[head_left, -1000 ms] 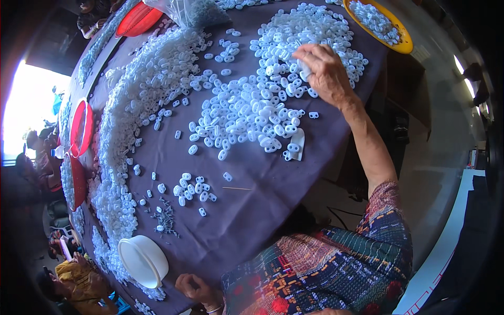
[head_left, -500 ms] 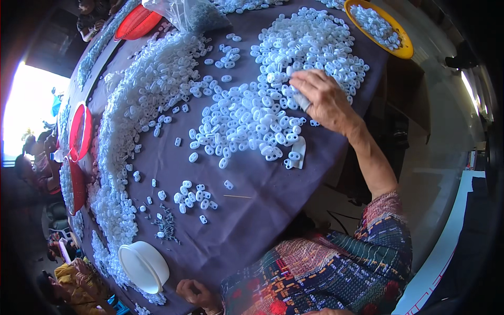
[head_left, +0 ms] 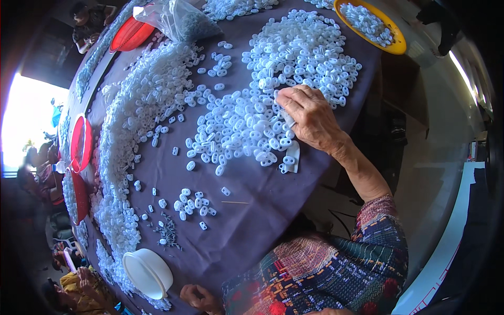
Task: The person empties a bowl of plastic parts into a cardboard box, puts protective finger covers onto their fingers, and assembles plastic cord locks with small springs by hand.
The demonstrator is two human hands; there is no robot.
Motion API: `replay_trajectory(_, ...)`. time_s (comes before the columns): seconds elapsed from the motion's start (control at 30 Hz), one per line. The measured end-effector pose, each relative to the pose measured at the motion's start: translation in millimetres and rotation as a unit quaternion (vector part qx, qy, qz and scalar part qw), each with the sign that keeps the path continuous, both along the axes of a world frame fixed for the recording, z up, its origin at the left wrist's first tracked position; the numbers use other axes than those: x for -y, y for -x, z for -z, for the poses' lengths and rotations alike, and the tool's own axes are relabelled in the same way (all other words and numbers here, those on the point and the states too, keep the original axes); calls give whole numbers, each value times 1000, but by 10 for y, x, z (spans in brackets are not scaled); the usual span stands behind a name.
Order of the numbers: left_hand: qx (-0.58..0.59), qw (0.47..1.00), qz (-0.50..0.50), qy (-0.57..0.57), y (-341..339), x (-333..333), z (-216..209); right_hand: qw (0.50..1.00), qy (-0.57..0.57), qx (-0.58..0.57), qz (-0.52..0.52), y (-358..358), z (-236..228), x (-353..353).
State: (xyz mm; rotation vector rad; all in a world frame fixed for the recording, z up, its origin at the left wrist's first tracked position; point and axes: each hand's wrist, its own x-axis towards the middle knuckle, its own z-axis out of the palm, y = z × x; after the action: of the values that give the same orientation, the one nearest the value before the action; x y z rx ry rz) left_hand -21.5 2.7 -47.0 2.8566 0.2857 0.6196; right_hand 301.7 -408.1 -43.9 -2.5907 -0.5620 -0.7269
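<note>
Over the far right of the table, my right hand (head_left: 311, 116) is lowered onto a heap of small white oval plastic pieces (head_left: 304, 44), each with two holes. Its fingers are bent together, and one white piece shows upright at the fingertips. A pale wrapping or strip lies along the underside of its fingers, partly hidden. A looser spread of the same pieces (head_left: 231, 126) reaches left from the hand, with a flat white strip (head_left: 292, 156) at its near edge. By the near table edge, my left hand (head_left: 199, 298) rests loosely curled, with nothing visible in it.
A long bank of white pieces (head_left: 118, 131) runs down the left side. Near its end stands a white tub (head_left: 148, 273). Small grey bits (head_left: 167, 231) and a thin stick (head_left: 235, 202) lie mid-table. A yellow plate (head_left: 397, 42), clear bag (head_left: 184, 21) and red baskets (head_left: 131, 37) stand farther off. People sit left.
My right hand has come nearer across the heap, its fingers still bent together. My left hand stays curled by the table edge. The whole view has shifted slightly.
</note>
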Motion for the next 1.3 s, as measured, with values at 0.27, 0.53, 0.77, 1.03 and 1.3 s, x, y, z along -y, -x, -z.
replay_trajectory(0.27, -2, 1000, -17, 0, -3, 13, -19, 999, -24, 2, 25, -118, 122, 157)
replay_trajectory(0.53, 6, 1000, -12, 10, -1, -3, 29, 997, -26, 44, 50, 10, 47, 294)
replay_trajectory(0.77, 20, 1000, -15, 9, -26, 49, -23, 985, -104, 32, 132, 301, -63, 482)
replay_trajectory(1.03, 18, 998, -43, 40, -63, 105, -37, 999, -41, -14, -4, 216, 25, 290)
replay_trajectory(1.3, 44, 998, -36, 40, -93, 107, -56, 996, -36, 3, -87, -34, -218, -286)
